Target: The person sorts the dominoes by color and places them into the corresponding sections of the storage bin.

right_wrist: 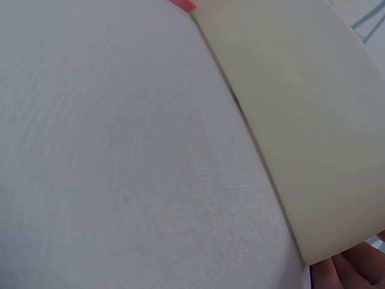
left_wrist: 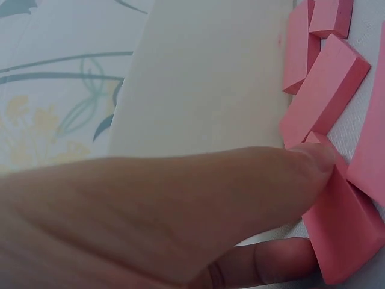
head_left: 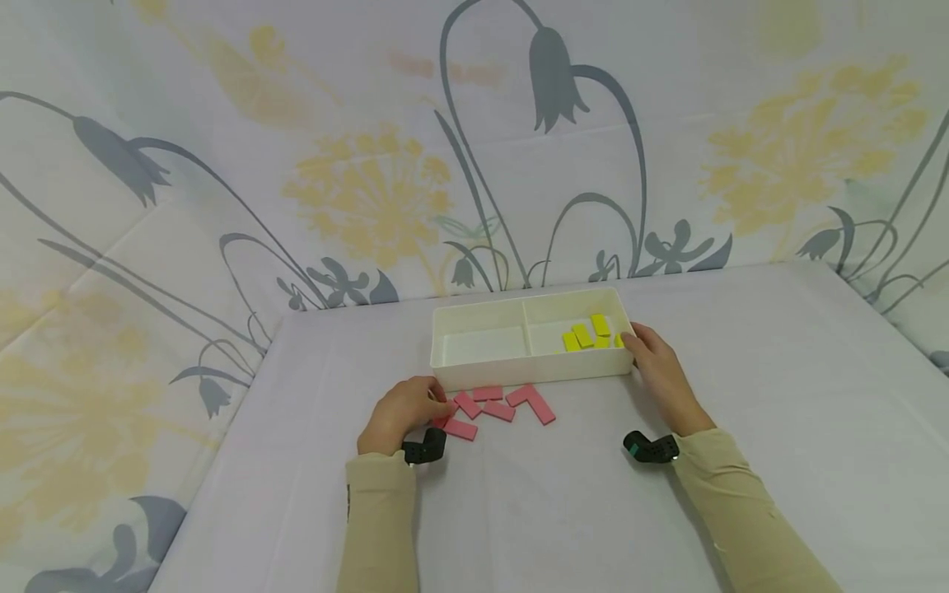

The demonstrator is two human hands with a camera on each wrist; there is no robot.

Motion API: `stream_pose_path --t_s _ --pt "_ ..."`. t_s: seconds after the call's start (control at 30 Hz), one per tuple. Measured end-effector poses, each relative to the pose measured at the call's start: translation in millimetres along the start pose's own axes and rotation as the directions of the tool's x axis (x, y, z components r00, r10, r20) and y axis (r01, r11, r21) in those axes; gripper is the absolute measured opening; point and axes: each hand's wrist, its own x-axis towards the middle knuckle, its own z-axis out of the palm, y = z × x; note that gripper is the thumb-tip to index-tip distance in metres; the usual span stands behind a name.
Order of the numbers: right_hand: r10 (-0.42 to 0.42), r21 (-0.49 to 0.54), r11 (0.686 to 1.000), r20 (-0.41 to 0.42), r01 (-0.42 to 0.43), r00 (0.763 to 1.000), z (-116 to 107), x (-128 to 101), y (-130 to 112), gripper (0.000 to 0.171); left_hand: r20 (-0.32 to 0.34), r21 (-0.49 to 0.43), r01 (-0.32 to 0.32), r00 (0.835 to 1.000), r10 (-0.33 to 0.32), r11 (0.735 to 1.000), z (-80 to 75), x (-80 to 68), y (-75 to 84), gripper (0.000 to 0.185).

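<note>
My left hand (head_left: 403, 410) pinches a pink block (left_wrist: 343, 232) between thumb and finger, at the front left corner of a white two-compartment box (head_left: 493, 375). Several other pink blocks (head_left: 498, 410) lie loosely spread on the table along the front of the box, some touching each other. At the box's right end, my right hand (head_left: 661, 377) grips the end wall, thumb over the rim and fingers outside. Several yellow blocks (head_left: 582, 335) lie in the right compartment, near that thumb. In the right wrist view only some fingers (right_wrist: 355, 268) show, at the box's corner.
A divider (head_left: 527, 328) splits the box crosswise. The table (head_left: 549, 511) has a pale cloth over it. Behind it hangs a curtain (head_left: 504, 165) printed with grey and yellow flowers. Each wrist carries a black band (head_left: 651, 447).
</note>
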Motion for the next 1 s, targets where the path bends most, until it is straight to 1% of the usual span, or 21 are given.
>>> stream_pose_path --t_s 0.13,0.43,1.0 --pt "-0.002 -0.006 1.0 -0.003 0.002 1.0 0.6 1.1 0.7 0.064 -0.004 0.003 0.001 1.0 -0.001 1.0 0.7 -0.3 -0.1 0.022" --pt "-0.014 -0.014 1.0 -0.005 0.014 1.0 0.2 0.2 0.3 0.064 0.009 0.014 0.014 1.0 -0.014 1.0 2.4 1.3 -0.3 0.023" --pt "-0.008 -0.019 1.0 0.004 0.008 1.0 -0.7 -1.4 -0.8 0.066 0.019 0.037 0.01 1.0 -0.011 0.999 2.1 2.1 1.6 0.02"
